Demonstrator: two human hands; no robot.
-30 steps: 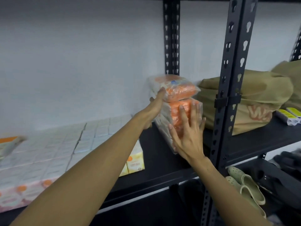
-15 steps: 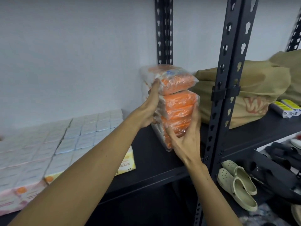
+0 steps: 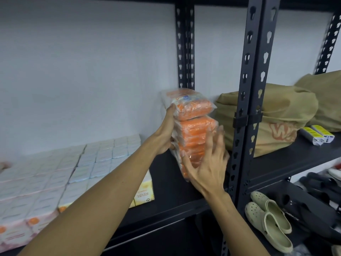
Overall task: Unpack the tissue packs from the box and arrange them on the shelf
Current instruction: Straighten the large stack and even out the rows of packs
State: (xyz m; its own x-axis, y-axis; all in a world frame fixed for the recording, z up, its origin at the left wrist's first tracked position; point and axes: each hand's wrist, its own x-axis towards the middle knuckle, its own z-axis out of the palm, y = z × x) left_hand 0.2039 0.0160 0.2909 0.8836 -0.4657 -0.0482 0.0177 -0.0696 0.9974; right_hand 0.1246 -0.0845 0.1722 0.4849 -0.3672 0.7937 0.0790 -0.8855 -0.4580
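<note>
Steadying a stack of orange tissue packs (image 3: 193, 132) on the dark shelf (image 3: 166, 183), the person has both hands on it. The left hand (image 3: 166, 133) presses its flat fingers against the stack's nine-o'clock side, fingertips up near the top pack; this grip is spread, not wrapped round anything. The right hand (image 3: 206, 163) lies splayed against the front at about five o'clock, fingers straight and parted, pressing and not pinching.

The stack looks to lean slightly, with the top pack overhanging toward three o'clock. To finish this step well, I would square it by pushing evenly from both sides, nudging the top pack back in line, and only then lifting the hands off slowly, since the slippery wrapping could let packs slide.

At three o'clock the stack sits just beside the black upright post (image 3: 252, 108), with a tan bag (image 3: 284, 117) beyond it, so there is little room that way. At nine o'clock bare shelf lies open between the stack and the pale tissue packs (image 3: 55, 174) laid flat at eight o'clock. The shelf's front edge runs near the right wrist.
</note>
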